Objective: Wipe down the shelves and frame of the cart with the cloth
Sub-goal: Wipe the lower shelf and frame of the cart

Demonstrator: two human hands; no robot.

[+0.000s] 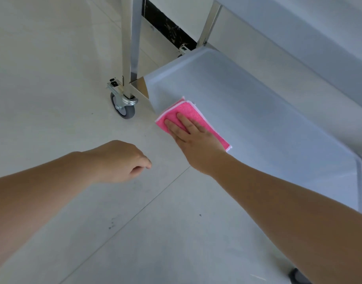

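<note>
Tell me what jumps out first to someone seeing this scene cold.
The bright pink cloth stands out first, pressed flat by the right hand on the near left corner of the cart's pale bottom shelf. Next is the grey caster wheel under the shiny metal leg, to the cloth's left. The left hand hangs loosely curled over the tiled floor, holding nothing.
</note>
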